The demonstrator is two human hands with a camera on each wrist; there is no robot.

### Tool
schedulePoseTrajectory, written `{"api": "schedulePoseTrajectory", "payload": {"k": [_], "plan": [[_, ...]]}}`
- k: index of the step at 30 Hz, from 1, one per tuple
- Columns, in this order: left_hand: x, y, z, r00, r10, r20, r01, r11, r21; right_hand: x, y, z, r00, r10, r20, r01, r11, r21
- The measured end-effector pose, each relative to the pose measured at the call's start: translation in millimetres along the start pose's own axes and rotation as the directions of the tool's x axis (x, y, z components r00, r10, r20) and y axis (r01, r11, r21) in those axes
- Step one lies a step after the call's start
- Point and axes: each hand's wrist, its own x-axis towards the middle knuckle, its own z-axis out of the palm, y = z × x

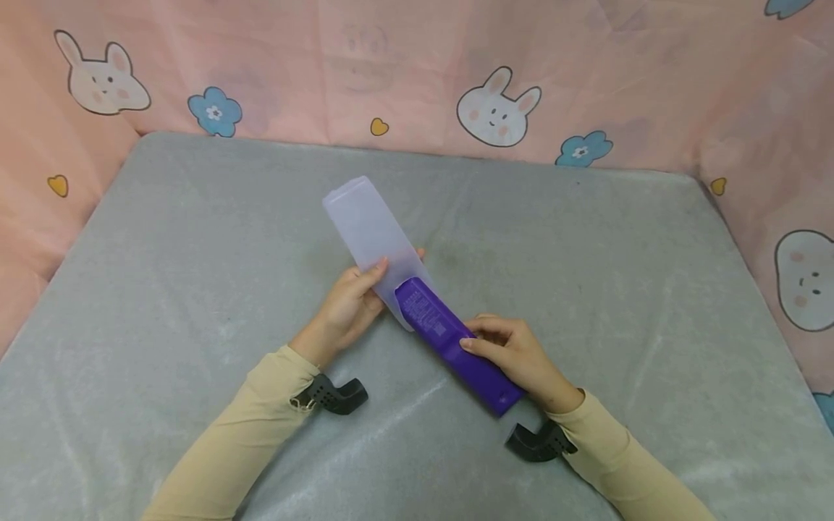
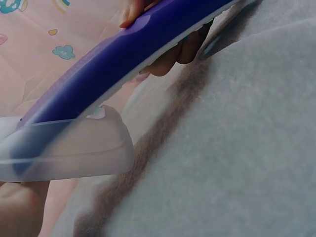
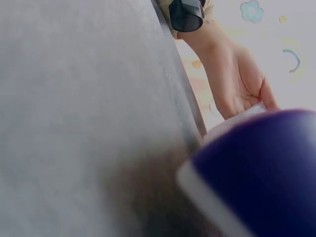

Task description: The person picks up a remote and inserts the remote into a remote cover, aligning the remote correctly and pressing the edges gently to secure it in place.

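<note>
A long purple plastic piece [image 1: 449, 340] with a white underside and small pale print on its back slants across the middle of the head view. Its upper end lies inside the mouth of a translucent plastic case [image 1: 374, 217]; most of its length is outside. My left hand [image 1: 345, 307] grips the case near that mouth, thumb on top. Lower on the right, my right hand [image 1: 517, 354] pinches the purple piece, thumb on its back and fingers round the far edge. The left wrist view shows the purple end [image 2: 37, 143] through the case wall [image 2: 98, 153].
A grey cloth-covered table [image 1: 195, 289] lies beneath both hands. Behind it and at the sides hangs a pink curtain [image 1: 280, 65] printed with rabbits, flowers and hearts. Black wrist cameras [image 1: 335, 394] sit on both sleeves.
</note>
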Motion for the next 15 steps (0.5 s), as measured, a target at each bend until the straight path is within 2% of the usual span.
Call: {"api": "schedulePoseTrajectory", "payload": {"k": [5,9,15], "plan": [[-1.4,0.8,0.9,1.0,0.005,0.006,-0.005,1.0,0.006,-1.0,0.2,1.5,1.0,0.012,-0.009,-0.011,0.999,0.04],[-2.1,1.1,2.6,1.0,0.005,0.024,-0.006,0.999,0.034,-1.4,2.2,1.3,1.0,-0.027,-0.002,0.027,0.996,0.08],[-1.7,0.4,2.9,0.998,0.015,0.065,-0.016,1.0,0.018,-1.0,4.3,1.5,0.996,-0.088,0.005,0.087,0.987,0.138]]}}
